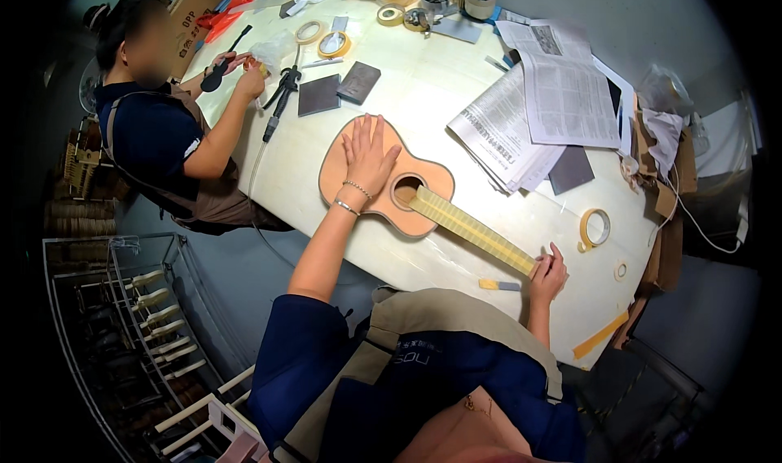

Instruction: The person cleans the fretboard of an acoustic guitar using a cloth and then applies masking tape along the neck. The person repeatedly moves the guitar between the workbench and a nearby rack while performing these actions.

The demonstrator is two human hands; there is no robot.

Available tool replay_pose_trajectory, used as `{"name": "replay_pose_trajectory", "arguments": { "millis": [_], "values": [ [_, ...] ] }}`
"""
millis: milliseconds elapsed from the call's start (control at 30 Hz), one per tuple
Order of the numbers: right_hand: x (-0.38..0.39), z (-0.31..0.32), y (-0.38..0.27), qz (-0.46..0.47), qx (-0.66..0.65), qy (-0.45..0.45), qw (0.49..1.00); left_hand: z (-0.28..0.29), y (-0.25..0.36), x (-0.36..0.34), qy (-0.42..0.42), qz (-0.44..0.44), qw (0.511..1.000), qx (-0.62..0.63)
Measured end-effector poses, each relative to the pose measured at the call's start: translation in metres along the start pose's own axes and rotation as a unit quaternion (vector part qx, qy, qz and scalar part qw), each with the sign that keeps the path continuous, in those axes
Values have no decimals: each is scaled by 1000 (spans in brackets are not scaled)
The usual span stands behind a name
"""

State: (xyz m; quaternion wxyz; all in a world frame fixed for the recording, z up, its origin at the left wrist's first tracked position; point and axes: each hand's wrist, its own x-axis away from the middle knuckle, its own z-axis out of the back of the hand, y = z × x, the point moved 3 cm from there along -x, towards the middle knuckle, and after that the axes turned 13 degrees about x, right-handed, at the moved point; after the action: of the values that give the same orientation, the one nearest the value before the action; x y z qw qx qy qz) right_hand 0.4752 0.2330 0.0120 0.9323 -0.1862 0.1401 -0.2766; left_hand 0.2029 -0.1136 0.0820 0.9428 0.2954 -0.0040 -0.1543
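- The left hand point(368, 155) lies flat, fingers spread and released, on the body of an unfinished small guitar point(358, 188) resting on a white worktable point(423, 96).
- The right hand point(548, 274) has its fingers curled around the end of the taped neck point(472, 231).
- A roll of masking tape point(595, 228) stands just beyond the right fingers.
- A small tape-wrapped block point(498, 285) lies just beside them.

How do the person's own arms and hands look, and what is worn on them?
Both forearms are bare below short dark blue sleeves. The left hand has two thin bracelets at its wrist, one beaded, one plain. The right hand wears nothing visible. No gloves.
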Motion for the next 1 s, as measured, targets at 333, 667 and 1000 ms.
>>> {"name": "replay_pose_trajectory", "arguments": {
  "millis": [333, 667, 1000],
  "values": [
    [-2, 3, 0, -3, 15, 17, 1000, 9, -79, -204, 30, -39, 982, -182],
    [-9, 10, -18, -16, 35, -12, 999, 48, -198, -391, 148, 304, 939, -61],
    [-20, 10, -24, 9, 38, -43, 998, 30, -316, -418, -11, 365, 925, 103]
  ]
}}
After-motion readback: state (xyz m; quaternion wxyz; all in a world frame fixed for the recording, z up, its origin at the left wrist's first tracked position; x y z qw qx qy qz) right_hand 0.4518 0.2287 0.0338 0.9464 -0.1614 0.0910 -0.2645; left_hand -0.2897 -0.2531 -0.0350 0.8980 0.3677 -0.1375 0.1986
